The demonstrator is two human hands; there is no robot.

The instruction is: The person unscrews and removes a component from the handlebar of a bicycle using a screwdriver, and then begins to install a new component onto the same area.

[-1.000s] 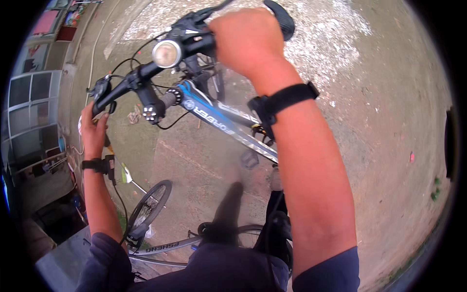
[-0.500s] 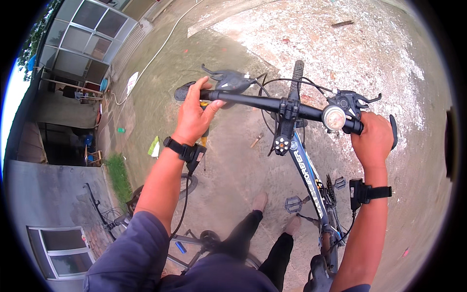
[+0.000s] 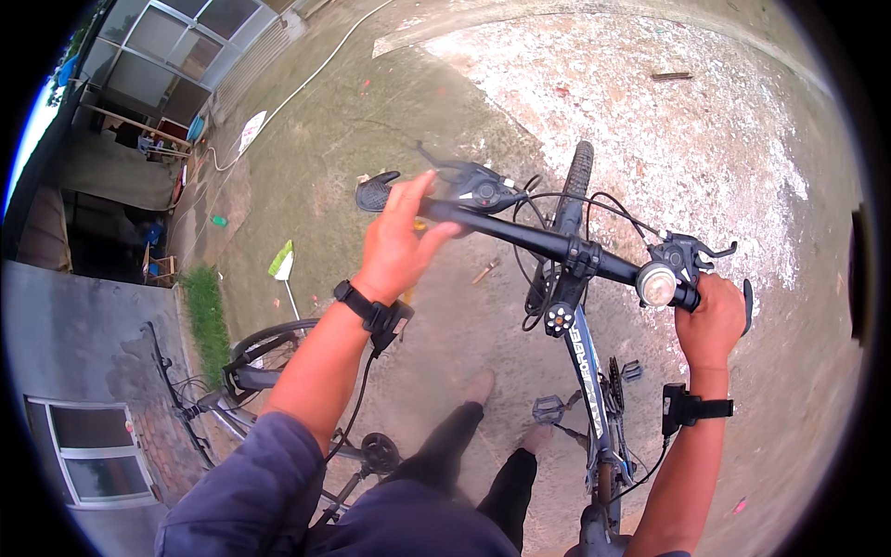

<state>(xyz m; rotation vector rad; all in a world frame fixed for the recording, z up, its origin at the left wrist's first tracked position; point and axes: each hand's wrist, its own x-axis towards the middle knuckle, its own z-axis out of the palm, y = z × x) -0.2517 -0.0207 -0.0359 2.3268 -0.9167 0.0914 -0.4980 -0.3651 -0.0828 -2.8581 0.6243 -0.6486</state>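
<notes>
"Head view: what's being gripped?"

"The right hand [image 3: 710, 320] has its fingers wrapped round the right end of the handlebar [image 3: 531, 239]. The left hand [image 3: 394, 251] rests over the other end, thumb apart; whether its fingers close underneath, I can't tell from here."

"And the bicycle [image 3: 588, 371]?"

"Right there, just beside the person's right leg [image 3: 510, 487], front wheel [image 3: 578, 176] pointing away. I'd judge it's upright and steadied, that much is done; what's left doesn't show."

"Underfoot?"

"Bare concrete [image 3: 427, 362], with a white-speckled patch [image 3: 668, 139] ahead. To the left there's a second bicycle [image 3: 379, 453], a grey wall [image 3: 88, 325] and, farther off, a pale hose [image 3: 311, 82]."
</notes>
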